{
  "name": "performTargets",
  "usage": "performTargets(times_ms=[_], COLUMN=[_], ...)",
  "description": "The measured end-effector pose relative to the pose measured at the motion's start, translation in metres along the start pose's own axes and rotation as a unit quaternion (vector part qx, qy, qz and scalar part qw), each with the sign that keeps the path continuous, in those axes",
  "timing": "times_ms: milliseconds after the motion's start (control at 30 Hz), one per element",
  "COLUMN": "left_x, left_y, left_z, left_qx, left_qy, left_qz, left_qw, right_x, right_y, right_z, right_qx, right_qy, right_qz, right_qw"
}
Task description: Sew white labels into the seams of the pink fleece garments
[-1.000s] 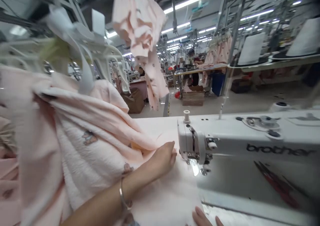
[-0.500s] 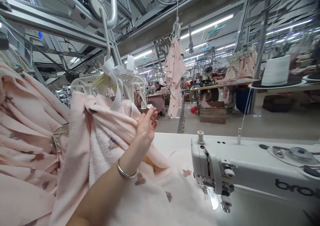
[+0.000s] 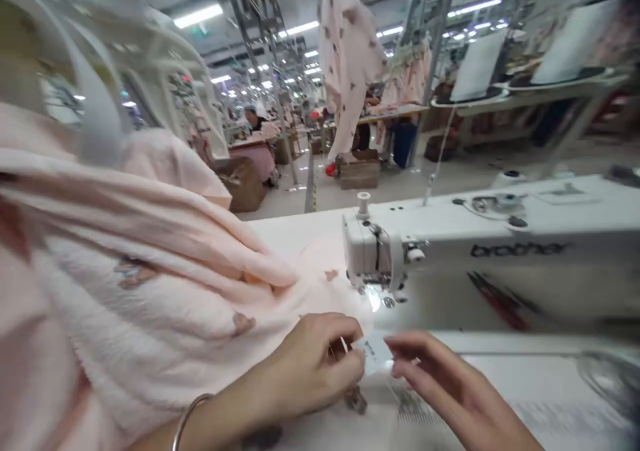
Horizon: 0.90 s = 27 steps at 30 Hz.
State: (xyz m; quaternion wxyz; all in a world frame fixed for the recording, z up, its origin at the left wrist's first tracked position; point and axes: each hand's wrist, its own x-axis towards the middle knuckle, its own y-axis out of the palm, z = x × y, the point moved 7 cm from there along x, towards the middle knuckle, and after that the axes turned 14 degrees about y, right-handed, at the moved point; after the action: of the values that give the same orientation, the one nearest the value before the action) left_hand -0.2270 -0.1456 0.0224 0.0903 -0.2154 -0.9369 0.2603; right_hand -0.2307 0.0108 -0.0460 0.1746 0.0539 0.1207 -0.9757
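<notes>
My left hand (image 3: 320,358), with a metal bangle on its wrist, pinches the left side of a small white printed label (image 3: 374,354). At the label's right edge, the thumb and fingertips of my right hand (image 3: 435,371) close around it. Both hands are just in front of the sewing machine head (image 3: 373,251), whose lamp is lit. Pale pink plush fabric (image 3: 175,291) with small brown animal motifs hangs at the left and spreads over the table beneath my left hand.
A blurred white hanger (image 3: 190,71) holds the fabric at upper left. Red-handled snips (image 3: 500,301) lie behind my right hand, by the machine arm. White thread cones (image 3: 477,68) stand at the back right. Another pink piece (image 3: 347,58) hangs beyond the table; a person (image 3: 253,119) sits far off.
My left hand has come down from beside the hanger to the front of the machine with the label. My right hand has entered and meets it there. The view has turned right and downward.
</notes>
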Motion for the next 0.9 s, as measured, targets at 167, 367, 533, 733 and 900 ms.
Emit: performTargets(times_ms=[167,367,533,733,900], left_x=[-0.005,-0.007,-0.007,0.001,0.038], left_y=[0.009,0.009,0.021,0.018,-0.021], left_z=[0.015,0.038,0.047,0.035,0.033], left_qx=[-0.027,-0.264,-0.295,-0.229,0.074], left_qy=[-0.001,-0.087,-0.105,-0.121,-0.058], left_qz=[-0.014,-0.09,-0.083,-0.088,-0.127], left_qw=[1.0,0.956,0.946,0.962,0.987], right_x=[0.015,0.013,0.013,0.012,0.0], right_y=[0.016,0.018,0.015,0.007,0.011], right_z=[0.028,0.023,0.023,0.016,0.004], right_qx=[0.048,0.077,0.071,0.079,-0.14], right_qy=[0.06,0.06,0.054,0.045,-0.121], right_qz=[0.046,-0.001,-0.014,-0.015,-0.141], right_qw=[0.996,0.995,0.996,0.996,0.973])
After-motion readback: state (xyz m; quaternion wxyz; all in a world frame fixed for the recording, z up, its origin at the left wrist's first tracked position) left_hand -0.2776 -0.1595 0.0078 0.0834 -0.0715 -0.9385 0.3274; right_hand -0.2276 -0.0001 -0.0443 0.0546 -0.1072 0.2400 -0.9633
